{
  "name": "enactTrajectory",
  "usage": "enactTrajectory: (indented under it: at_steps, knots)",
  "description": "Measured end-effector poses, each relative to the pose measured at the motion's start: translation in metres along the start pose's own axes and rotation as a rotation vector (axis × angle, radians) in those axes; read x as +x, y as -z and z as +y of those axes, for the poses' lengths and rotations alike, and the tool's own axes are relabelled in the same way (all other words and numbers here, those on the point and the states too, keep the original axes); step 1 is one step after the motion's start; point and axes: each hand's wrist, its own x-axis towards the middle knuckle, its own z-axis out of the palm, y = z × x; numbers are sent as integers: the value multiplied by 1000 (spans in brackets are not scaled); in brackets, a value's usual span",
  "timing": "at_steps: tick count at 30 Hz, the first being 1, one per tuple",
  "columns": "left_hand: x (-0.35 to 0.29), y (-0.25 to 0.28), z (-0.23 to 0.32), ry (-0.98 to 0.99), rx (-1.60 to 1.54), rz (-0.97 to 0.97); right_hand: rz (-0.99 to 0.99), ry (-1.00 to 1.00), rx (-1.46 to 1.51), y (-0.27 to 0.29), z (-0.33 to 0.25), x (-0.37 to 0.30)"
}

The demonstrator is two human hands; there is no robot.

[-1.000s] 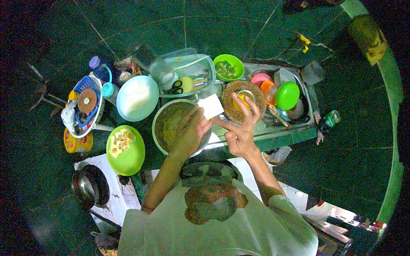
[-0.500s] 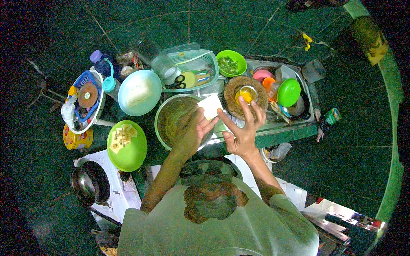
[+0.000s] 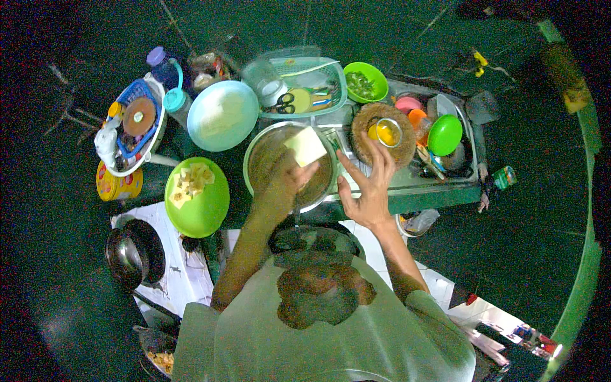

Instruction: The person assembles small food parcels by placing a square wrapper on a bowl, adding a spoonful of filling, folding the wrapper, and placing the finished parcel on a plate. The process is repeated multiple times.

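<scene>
A pale square dough wrapper (image 3: 306, 146) lies across the fingers of my left hand (image 3: 281, 188), pinched at its near edge. Below it is a large bowl (image 3: 249, 172) of brownish filling, partly hidden by that hand. My right hand (image 3: 369, 194) has its fingers spread and holds nothing. Its middle fingertips reach the near left side of a small glass of yellow egg (image 3: 386, 132), and I cannot tell whether they touch it. The glass stands on a round brown board (image 3: 363, 149). Folded dough pieces (image 3: 191, 179) sit on a green plate (image 3: 197, 213) at left.
A light blue plate (image 3: 245, 135) holds more pale wrappers. Behind the bowl stands a basket (image 3: 338, 95) with scissors (image 3: 284, 102) and utensils. Farther right are a green bowl of chopped greens (image 3: 366, 83) and a tray (image 3: 445, 181) of dishes. A crowded white tub (image 3: 157, 130) stands far left.
My view has shifted, so the table sits farther right in the picture. My right index finger has moved away from the wrapper, which stays in my left hand. The right fingers remain spread.
</scene>
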Motion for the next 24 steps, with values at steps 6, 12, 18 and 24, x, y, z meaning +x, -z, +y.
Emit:
enactTrajectory:
  at_steps: [6, 12, 18, 24]
  knots:
    - [-4, 47, 43, -196, -13, 106, -548, 238, 305, -28, 3, -15]
    - [-25, 41, 80, -4, -448, 211, -571, 332, 393, -56, -15, -13]
    - [-26, 61, 60, -198, -86, 138, -279, -47, 399, -93, 11, -29]
    - [-29, 82, 61, -184, -91, 170, -118, -200, 498, -67, -4, -25]
